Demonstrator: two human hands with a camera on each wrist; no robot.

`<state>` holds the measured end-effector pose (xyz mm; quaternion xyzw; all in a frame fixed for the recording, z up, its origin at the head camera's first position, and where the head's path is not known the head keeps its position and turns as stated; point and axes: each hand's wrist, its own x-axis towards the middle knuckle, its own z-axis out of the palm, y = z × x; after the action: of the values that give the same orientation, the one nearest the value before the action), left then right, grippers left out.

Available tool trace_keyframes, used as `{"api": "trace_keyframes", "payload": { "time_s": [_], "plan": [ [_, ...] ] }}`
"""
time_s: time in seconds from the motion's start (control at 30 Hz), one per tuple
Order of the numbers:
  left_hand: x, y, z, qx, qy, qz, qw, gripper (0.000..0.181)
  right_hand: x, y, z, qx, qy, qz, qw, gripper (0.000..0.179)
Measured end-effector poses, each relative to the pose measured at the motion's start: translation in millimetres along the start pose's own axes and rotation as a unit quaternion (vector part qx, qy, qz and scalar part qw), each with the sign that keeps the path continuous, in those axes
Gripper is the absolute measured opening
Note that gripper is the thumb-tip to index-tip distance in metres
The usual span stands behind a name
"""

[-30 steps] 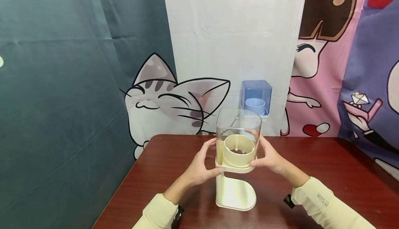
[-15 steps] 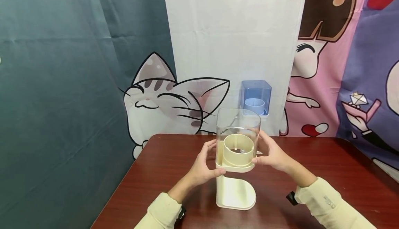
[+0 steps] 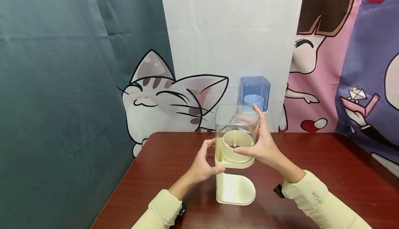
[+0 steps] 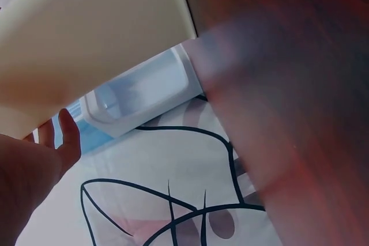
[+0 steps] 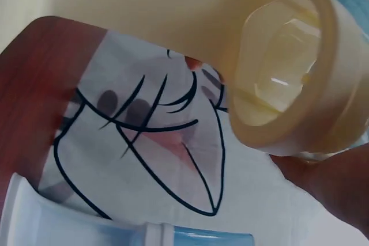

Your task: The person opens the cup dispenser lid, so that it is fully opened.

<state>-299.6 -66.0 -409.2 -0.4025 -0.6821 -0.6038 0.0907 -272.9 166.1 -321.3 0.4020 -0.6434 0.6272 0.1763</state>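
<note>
A cream dispenser stands upright on the table, with a flat rounded base (image 3: 236, 189) and a raised platform. On the platform is a clear box-shaped cover (image 3: 229, 118) around a round cream cup (image 3: 234, 155). My left hand (image 3: 200, 165) grips the platform's left edge, thumb in front; the left wrist view shows the cream body (image 4: 98, 33) beside its fingers. My right hand (image 3: 265, 147) holds the cover's right side, thumb across the front and fingers behind, seen through the plastic. The right wrist view shows the round underside opening (image 5: 271, 136) beside part of the right hand (image 5: 334, 182).
A blue dispenser with a box-shaped cover (image 3: 260, 85) is fixed on the backdrop behind, its underside (image 4: 144, 87) visible in the left wrist view. The reddish-brown table (image 3: 165, 163) extends to both sides. Printed curtains (image 3: 199, 31) hang behind the table.
My right hand has moved up from the platform's right edge onto the clear cover, its thumb now across the front. My left hand keeps its grip. The view has tilted slightly.
</note>
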Motion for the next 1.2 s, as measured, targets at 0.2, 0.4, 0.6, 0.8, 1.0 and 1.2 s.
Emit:
{"api": "trace_keyframes", "payload": {
  "time_s": [0.2, 0.4, 0.6, 0.8, 1.0, 1.2],
  "plan": [
    [3.5, 1.4, 4.7, -0.002, -0.003, -0.012, 0.9999, 0.088, -4.4, 8, 0, -0.036, 0.034, -0.021, 0.9985, 0.126],
    [6.7, 2.3, 3.6, 0.009, -0.013, -0.02, 0.9997, 0.094, -4.0, 12, -3, -0.05, 0.048, -0.033, 0.997, 0.118],
    [5.7, 0.6, 5.6, -0.015, -0.014, -0.023, 0.9995, 0.093, -4.4, 11, 0, -0.047, 0.057, -0.021, 0.997, 0.115],
    [4.5, 0.2, 5.1, -0.035, 0.001, -0.018, 0.9992, 0.092, -3.5, 10, 4, -0.037, 0.038, -0.01, 0.9985, 0.131],
    [6.9, -2.8, 5.2, -0.036, 0.0, -0.009, 0.9993, 0.091, -3.5, 15, 4, -0.038, 0.035, -0.06, 0.9969, 0.133],
    [6.7, -6.0, 5.2, -0.052, -0.002, -0.023, 0.9984, 0.091, -5.2, 21, 4, -0.028, 0.042, -0.087, 0.995, 0.134]
  ]
}}
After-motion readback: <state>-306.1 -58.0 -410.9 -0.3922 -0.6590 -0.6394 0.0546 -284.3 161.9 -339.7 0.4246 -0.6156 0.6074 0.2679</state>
